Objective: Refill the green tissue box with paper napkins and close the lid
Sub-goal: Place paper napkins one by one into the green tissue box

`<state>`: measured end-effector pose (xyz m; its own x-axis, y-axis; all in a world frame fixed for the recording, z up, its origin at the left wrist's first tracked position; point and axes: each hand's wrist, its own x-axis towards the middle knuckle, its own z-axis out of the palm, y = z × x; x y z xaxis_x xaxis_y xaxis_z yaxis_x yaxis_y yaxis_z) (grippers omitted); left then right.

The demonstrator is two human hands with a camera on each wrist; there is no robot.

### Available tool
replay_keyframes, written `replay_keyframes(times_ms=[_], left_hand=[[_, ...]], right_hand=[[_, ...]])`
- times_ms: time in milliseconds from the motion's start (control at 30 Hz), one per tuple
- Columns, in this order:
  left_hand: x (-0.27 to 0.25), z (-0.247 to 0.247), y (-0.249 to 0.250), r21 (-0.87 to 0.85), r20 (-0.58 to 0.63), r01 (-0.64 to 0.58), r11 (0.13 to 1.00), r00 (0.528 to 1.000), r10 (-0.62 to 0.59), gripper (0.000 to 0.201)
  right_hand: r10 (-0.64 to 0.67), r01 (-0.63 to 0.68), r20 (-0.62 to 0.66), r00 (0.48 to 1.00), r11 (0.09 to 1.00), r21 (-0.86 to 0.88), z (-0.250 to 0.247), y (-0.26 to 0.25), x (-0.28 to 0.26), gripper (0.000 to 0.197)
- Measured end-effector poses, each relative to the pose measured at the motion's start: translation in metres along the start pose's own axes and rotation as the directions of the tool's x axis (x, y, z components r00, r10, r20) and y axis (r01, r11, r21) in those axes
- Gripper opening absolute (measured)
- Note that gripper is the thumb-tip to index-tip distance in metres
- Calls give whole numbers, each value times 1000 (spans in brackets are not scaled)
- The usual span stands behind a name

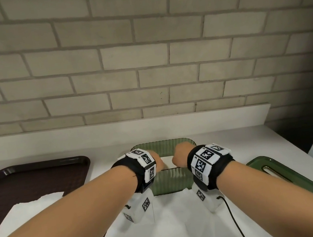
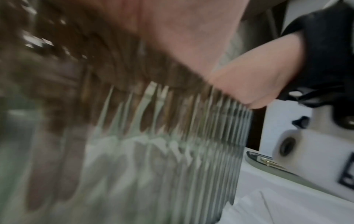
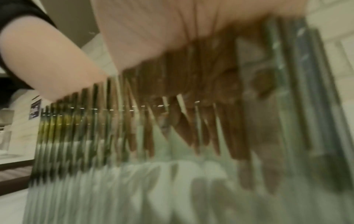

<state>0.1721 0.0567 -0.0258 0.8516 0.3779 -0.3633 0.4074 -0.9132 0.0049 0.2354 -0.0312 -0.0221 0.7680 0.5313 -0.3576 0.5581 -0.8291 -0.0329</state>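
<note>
The green tissue box (image 1: 169,181) stands open, lid (image 1: 290,177) set aside right, so both hands, left hand (image 1: 157,162) and right hand (image 1: 179,155), fingers extended inside, can press the napkins (image 1: 168,162) down.

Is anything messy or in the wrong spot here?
The green lid is off the green tissue box, lying flat at its right. Loose white paper napkins sprawl unevenly in front. Nothing looks spilled or broken.
</note>
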Motion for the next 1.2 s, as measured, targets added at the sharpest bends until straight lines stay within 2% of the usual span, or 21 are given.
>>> replay_keyframes(times_ms=[67, 133, 200, 267, 333, 533, 667, 767, 867, 933, 1100, 1200], left_hand=[[-13, -8, -5, -15, -105, -18, 1000, 994, 17, 28], [-29, -11, -14, -134, -223, -100, 986, 972, 68, 32], [-53, -11, -25, -268, -348, -189, 945, 933, 87, 33], [-77, -4, -31, -400, -396, -273, 875, 912, 104, 23], [-100, 9, -35, -524, -386, -325, 787, 915, 121, 12], [-163, 50, -42, -750, -330, -350, 561, 933, 141, 9], [-194, 73, -49, -805, -296, -320, 500, 946, 129, 10], [-208, 85, -49, -801, -249, -280, 528, 960, 131, 24], [-212, 95, -42, -794, -205, -229, 563, 973, 107, 11], [-211, 100, -36, -776, -187, -204, 596, 978, 92, 12], [-202, 107, -15, -659, -129, -135, 740, 989, 66, 17], [-191, 110, 0, -550, -82, -127, 825, 992, 99, 27]], right_hand=[[-38, 60, -171, 984, 990, 126, -5, 11, -12, 22], [-78, 165, -325, 943, 954, 251, -11, 25, -33, 31], [-110, 258, -393, 913, 902, 347, -14, 39, -62, 27], [-113, 280, -404, 908, 881, 382, -11, 55, -90, 21], [-103, 276, -403, 909, 874, 400, -4, 72, -117, 15], [3, 191, -370, 929, 854, 484, 33, 115, -198, 15], [54, 141, -309, 950, 806, 575, 66, 133, -243, 16], [77, 131, -293, 953, 767, 628, 89, 139, -264, 15], [51, 131, -261, 964, 763, 633, 104, 142, -271, 14], [26, 140, -251, 968, 773, 619, 108, 145, -272, 13], [-7, 157, -246, 969, 786, 598, 109, 157, -273, 14], [-9, 142, -219, 976, 787, 600, 111, 170, -270, 19]])
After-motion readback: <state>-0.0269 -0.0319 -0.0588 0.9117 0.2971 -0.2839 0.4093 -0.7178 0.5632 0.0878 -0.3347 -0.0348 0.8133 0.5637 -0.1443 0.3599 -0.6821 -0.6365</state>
